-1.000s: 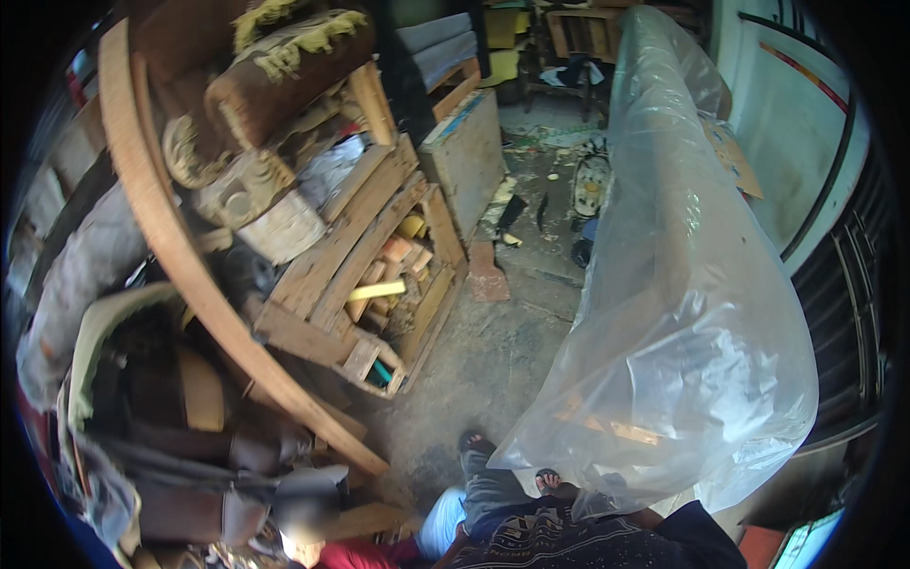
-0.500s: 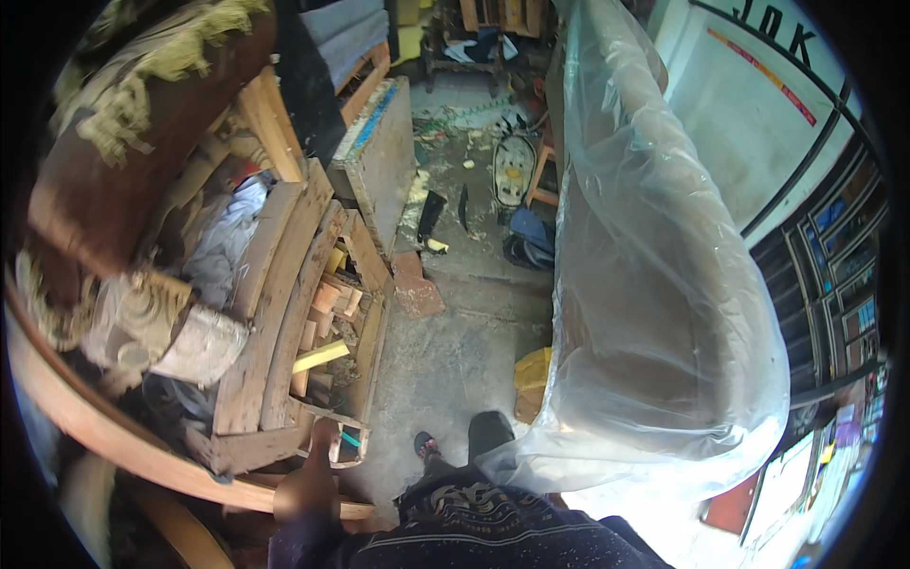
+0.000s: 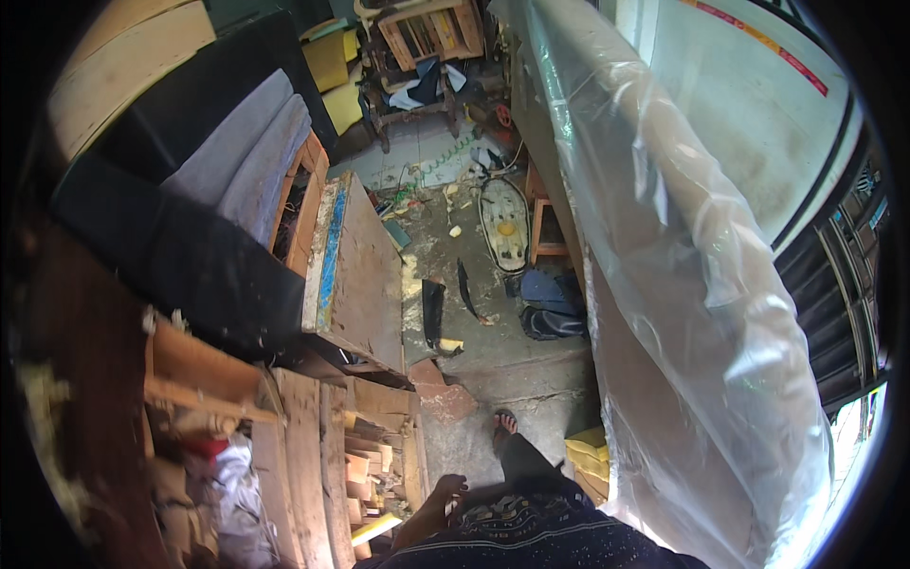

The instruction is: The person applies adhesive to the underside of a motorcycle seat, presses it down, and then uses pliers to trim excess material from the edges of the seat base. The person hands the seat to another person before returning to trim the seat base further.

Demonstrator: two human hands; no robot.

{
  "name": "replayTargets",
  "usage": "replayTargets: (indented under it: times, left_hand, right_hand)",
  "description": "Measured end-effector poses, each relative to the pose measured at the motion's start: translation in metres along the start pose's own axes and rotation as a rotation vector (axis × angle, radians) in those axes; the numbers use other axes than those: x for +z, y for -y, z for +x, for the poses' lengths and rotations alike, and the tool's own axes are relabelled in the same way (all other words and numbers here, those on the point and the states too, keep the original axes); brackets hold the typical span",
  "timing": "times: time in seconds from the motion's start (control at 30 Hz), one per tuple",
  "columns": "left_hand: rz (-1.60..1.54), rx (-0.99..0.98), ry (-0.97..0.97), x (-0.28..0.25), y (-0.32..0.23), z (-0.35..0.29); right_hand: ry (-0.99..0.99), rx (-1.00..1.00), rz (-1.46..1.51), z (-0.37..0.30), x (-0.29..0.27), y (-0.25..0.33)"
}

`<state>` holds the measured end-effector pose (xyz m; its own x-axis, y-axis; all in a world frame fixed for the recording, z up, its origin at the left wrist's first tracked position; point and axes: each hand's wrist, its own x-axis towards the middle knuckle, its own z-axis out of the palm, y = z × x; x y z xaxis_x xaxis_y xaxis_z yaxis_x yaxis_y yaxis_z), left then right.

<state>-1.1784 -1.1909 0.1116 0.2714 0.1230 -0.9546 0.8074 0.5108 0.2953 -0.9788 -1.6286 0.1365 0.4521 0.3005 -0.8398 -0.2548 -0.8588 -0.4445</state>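
My left hand (image 3: 445,495) hangs low in front of my dark printed shirt (image 3: 531,531), just right of a wooden crate. Its fingers are small and shadowed, and nothing shows in them. The crate (image 3: 413,455) is filled with wood offcuts (image 3: 358,469) and a yellow strip (image 3: 377,528). My right hand is out of sight. One sandalled foot (image 3: 505,424) is stretched forward on the concrete floor.
A large plastic-wrapped piece (image 3: 682,313) lines the right side. On the left stand a worn board-sided box (image 3: 365,270) and black padded furniture (image 3: 180,256). Ahead lie an oval pan-like piece (image 3: 504,228), black scraps (image 3: 433,308) and a blue-black bundle (image 3: 553,303). Yellow foam (image 3: 590,460) sits at right.
My view has moved forward along the passage, with the crate now lower in the picture. My left hand has shifted from the crate's near end to beside its right edge. A foot has stepped ahead.
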Motion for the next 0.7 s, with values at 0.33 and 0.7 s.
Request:
replayTargets:
  times: [0.33,0.7]
  left_hand:
    - [-0.199,0.299,-0.205,-0.141,-0.274,0.018]
    - [1.243,0.64,-0.105,-0.198,-0.504,0.012]
  right_hand:
    - [-0.121,-0.116,0.578,0.173,-0.105,0.259]
    - [-0.059,0.113,0.82,0.185,-0.165,0.572]
